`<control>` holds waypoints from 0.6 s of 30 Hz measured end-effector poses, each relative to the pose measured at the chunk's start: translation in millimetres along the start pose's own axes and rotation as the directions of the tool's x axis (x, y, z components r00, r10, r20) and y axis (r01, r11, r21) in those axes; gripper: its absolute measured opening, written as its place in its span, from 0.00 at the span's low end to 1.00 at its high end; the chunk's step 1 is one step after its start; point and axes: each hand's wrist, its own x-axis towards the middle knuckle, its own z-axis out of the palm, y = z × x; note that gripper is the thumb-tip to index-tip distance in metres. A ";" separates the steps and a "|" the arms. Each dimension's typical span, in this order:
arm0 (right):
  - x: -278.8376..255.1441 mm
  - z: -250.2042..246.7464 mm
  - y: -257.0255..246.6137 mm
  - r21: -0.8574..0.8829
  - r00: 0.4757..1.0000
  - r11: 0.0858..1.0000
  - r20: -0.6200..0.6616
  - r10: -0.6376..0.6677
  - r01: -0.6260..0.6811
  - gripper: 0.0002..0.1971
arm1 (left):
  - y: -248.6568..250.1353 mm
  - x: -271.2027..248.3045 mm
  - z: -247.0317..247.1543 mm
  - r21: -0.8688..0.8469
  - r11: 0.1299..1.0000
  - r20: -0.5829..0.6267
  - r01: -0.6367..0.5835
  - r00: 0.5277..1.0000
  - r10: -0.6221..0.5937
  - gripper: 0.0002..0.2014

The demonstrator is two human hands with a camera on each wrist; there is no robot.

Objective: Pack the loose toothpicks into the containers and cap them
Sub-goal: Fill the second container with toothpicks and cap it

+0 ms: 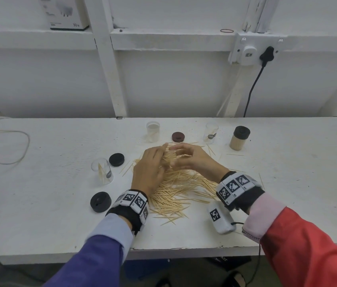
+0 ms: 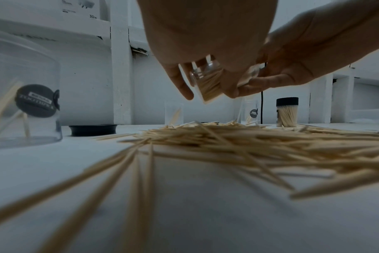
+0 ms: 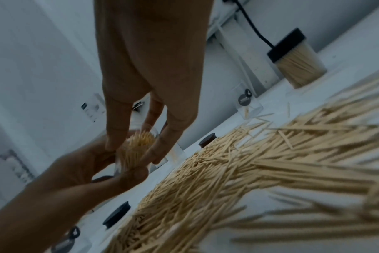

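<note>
Above the tabletop's (image 1: 39,204) middle, both hands grip a clear plastic container (image 2: 206,82) crammed with pale wooden toothpicks: left hand (image 1: 150,168), right hand (image 1: 192,157). Tilted, its uncapped contents could slide out onto the loose toothpick heap (image 1: 182,187).

Mostly hidden behind both hands in the head view: clear jar (image 1: 170,157) of toothpicks. Blurred near the wrist cameras: loose toothpicks (image 2: 128,179). Cut off at top edge: box (image 1: 64,13).

The person is wearing marker-checked wristbands (image 1: 131,200) beside the toothpick pile (image 1: 182,189) — a blue sleeve (image 1: 93,255) left of it, a red, pink-cuffed sleeve (image 1: 308,241) right.
</note>
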 end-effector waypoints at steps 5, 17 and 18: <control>3.5 -1.9 0.0 -0.155 0.982 0.988 -0.186 -0.034 0.004 0.25 | -1.3 1.2 -0.4 -0.016 1.000 -0.004 0.012 1.000 -0.013 0.41; 4.4 -8.7 0.0 -0.120 0.995 0.992 -0.091 0.031 -0.042 0.27 | -4.2 0.5 2.1 0.004 1.000 0.019 0.010 1.000 -0.010 0.40; 4.1 -8.3 0.5 -0.129 0.995 0.991 -0.099 0.024 -0.037 0.27 | -4.5 0.5 2.2 0.009 1.000 0.023 0.012 1.000 -0.012 0.40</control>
